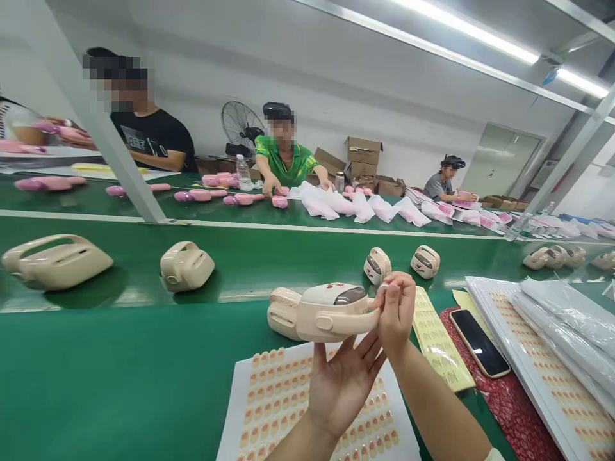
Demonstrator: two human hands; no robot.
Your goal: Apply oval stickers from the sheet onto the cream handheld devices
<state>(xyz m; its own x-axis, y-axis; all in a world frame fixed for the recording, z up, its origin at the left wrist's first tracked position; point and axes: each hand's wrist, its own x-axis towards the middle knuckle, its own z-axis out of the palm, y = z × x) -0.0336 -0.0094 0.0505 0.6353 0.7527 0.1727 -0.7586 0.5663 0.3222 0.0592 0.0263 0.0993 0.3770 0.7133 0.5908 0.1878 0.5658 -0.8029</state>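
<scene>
A beige plastic handled device (331, 314) with a dark window and small red cherry prints is held up in front of me. My left hand (343, 387) grips it from below, palm up, with the fingers behind it. At the handle's right end, my right hand (398, 314) is closed in a pinch. Something small and pale shows at its fingertips, too small to name. Beneath both hands lies a white sheet (235, 397) with rows of small oval beige-and-orange stickers.
Similar beige devices (187, 266) stand along the green belt (288, 256). Right of my hands are yellow label sheets (439, 339), a phone (480, 342) on red bubble wrap (519, 410), and sticker sheets under plastic bags (571, 320). Across the belt, several people handle pink items.
</scene>
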